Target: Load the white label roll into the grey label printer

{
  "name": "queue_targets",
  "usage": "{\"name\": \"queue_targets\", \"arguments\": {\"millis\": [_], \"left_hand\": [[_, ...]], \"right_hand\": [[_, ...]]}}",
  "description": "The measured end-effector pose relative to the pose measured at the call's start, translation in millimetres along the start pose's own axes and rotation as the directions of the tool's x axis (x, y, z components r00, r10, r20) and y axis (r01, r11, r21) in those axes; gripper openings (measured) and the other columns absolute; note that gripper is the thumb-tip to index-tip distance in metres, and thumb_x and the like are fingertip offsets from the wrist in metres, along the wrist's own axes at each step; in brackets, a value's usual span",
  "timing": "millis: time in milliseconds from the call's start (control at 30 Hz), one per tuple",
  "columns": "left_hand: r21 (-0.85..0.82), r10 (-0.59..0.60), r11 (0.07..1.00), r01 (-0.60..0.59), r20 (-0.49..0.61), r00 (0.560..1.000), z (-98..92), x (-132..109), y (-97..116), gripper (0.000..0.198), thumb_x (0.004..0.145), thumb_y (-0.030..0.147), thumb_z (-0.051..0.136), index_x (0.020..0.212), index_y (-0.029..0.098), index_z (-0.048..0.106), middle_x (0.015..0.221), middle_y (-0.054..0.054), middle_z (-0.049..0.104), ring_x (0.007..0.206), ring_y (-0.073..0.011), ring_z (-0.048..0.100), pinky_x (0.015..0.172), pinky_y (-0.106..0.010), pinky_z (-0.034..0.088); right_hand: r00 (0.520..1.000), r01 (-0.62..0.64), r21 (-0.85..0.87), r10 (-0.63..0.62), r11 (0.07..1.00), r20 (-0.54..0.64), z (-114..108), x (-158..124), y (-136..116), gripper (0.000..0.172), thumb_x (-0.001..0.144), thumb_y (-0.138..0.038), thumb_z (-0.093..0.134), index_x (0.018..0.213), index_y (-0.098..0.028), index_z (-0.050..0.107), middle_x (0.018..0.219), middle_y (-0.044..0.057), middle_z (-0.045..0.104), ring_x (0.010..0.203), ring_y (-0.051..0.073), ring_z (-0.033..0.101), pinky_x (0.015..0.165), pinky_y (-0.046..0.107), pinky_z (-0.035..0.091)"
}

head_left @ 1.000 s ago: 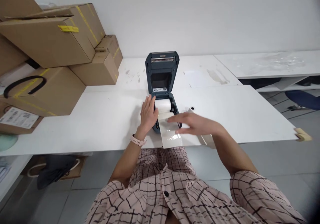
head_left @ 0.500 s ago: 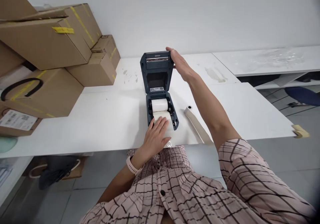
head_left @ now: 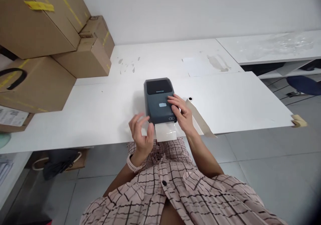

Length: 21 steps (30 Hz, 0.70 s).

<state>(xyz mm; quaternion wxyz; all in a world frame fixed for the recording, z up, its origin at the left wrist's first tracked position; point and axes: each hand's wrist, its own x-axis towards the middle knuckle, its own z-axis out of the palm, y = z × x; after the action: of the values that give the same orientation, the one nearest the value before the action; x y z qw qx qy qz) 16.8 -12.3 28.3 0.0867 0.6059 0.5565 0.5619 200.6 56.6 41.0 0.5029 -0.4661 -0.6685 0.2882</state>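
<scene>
Resting on the label printer (head_left: 156,110), the right hand (head_left: 184,116) has fingers spread; left hand (head_left: 141,134), fingers apart, beside its front corner. Printer's near the bench (head_left: 105,118) edge, and that protruding label strip (head_left: 165,133) could crease if snagged!

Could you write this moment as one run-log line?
printer: closed | pale strip: out front | right hand: fingers on printer | left hand: at front-left corner, contact unclear | partly unrolled roll: right of printer

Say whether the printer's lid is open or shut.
Shut: the lid lies down on the printer, hiding its inside; the strip sticks out in front. Cannot tell if latched.
</scene>
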Motion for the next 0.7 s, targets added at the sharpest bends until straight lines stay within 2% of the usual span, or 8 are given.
{"name": "queue_targets", "arguments": {"millis": [67, 100, 167, 233, 267, 333, 500, 700], "left_hand": [[-0.061, -0.203, 0.977, 0.206, 0.045, 0.978, 8.9, 15, -3, 0.056, 0.098, 0.052, 0.058, 0.148, 0.028, 0.049, 0.168, -0.01, 0.037, 0.159, -0.0314, 0.03, 0.128, -0.056, 0.033], [-0.107, -0.308, 0.942, 0.319, 0.105, 0.946, 14.2, 22, -6, 0.068, 0.097, 0.055, 0.059, 0.156, 0.031, 0.037, 0.174, -0.009, 0.025, 0.162, -0.032, 0.022, 0.129, -0.055, 0.032], [-0.201, -0.451, 0.833, 0.515, 0.292, 0.844, 24.0, 30, -13, 0.079, 0.097, 0.059, 0.057, 0.163, 0.033, 0.023, 0.175, -0.01, 0.024, 0.16, -0.033, 0.028, 0.125, -0.051, 0.041], [-0.273, -0.482, 0.731, 0.625, 0.442, 0.756, 30.5, 33, -19, 0.08, 0.098, 0.058, 0.056, 0.164, 0.033, 0.02, 0.17, -0.012, 0.035, 0.151, -0.0331, 0.045, 0.115, -0.048, 0.053], [-0.299, -0.476, 0.701, 0.647, 0.48, 0.737, 32.4, 32, -21, 0.079, 0.098, 0.057, 0.056, 0.164, 0.033, 0.021, 0.168, -0.013, 0.04, 0.147, -0.0329, 0.051, 0.111, -0.046, 0.056], [-0.336, -0.463, 0.685, 0.647, 0.484, 0.742, 34.4, 29, -23, 0.079, 0.096, 0.055, 0.06, 0.163, 0.031, 0.026, 0.165, -0.013, 0.044, 0.144, -0.0329, 0.054, 0.108, -0.045, 0.059], [-0.317, -0.436, 0.77, 0.554, 0.373, 0.819, 39.9, 21, -23, 0.078, 0.097, 0.061, 0.054, 0.162, 0.027, 0.028, 0.165, -0.013, 0.043, 0.145, -0.0317, 0.052, 0.113, -0.044, 0.055], [-0.273, -0.41, 0.822, 0.5, 0.325, 0.852, 35.7, 8, -19, 0.075, 0.096, 0.063, 0.054, 0.159, 0.026, 0.033, 0.163, -0.014, 0.044, 0.144, -0.0298, 0.052, 0.111, -0.04, 0.054]], "right_hand": [[0.993, -0.11, 0.066, 0.113, 0.992, -0.039, 7, -10, 13, 0.058, 0.102, -0.058, 0.043, 0.156, -0.038, 0.043, 0.166, 0.004, 0.044, 0.159, 0.029, 0.032, 0.128, 0.062, 0.031], [0.984, -0.171, 0.107, 0.176, 0.979, -0.037, 8, -12, 20, 0.07, 0.1, -0.061, 0.047, 0.163, -0.037, 0.029, 0.172, 0.005, 0.032, 0.161, 0.03, 0.027, 0.127, 0.062, 0.033], [0.958, -0.287, 0.191, 0.281, 0.939, 0.061, 7, -9, 31, 0.09, 0.095, -0.066, 0.052, 0.168, -0.035, 0.009, 0.176, 0.006, 0.02, 0.162, 0.031, 0.024, 0.123, 0.06, 0.039], [0.923, -0.371, 0.255, 0.323, 0.893, 0.211, 2, -6, 39, 0.098, 0.092, -0.067, 0.056, 0.168, -0.036, 0.002, 0.175, 0.007, 0.023, 0.159, 0.031, 0.031, 0.12, 0.058, 0.045], [0.909, -0.393, 0.279, 0.324, 0.876, 0.262, 0, -4, 42, 0.099, 0.091, -0.066, 0.057, 0.168, -0.036, 0.002, 0.174, 0.008, 0.026, 0.157, 0.031, 0.036, 0.12, 0.058, 0.046], [0.904, -0.402, 0.316, 0.317, 0.86, 0.288, -2, -4, 44, 0.101, 0.09, -0.064, 0.061, 0.167, -0.037, 0.003, 0.173, 0.008, 0.029, 0.154, 0.031, 0.042, 0.12, 0.059, 0.046], [0.921, -0.379, 0.332, 0.315, 0.864, 0.231, 3, -8, 43, 0.102, 0.088, -0.068, 0.061, 0.168, -0.033, 0.007, 0.172, 0.009, 0.031, 0.154, 0.033, 0.041, 0.119, 0.056, 0.047], [0.931, -0.353, 0.304, 0.297, 0.885, 0.213, 8, -8, 45, 0.097, 0.089, -0.064, 0.055, 0.167, -0.029, 0.009, 0.174, 0.01, 0.028, 0.156, 0.031, 0.037, 0.122, 0.053, 0.043]]}}
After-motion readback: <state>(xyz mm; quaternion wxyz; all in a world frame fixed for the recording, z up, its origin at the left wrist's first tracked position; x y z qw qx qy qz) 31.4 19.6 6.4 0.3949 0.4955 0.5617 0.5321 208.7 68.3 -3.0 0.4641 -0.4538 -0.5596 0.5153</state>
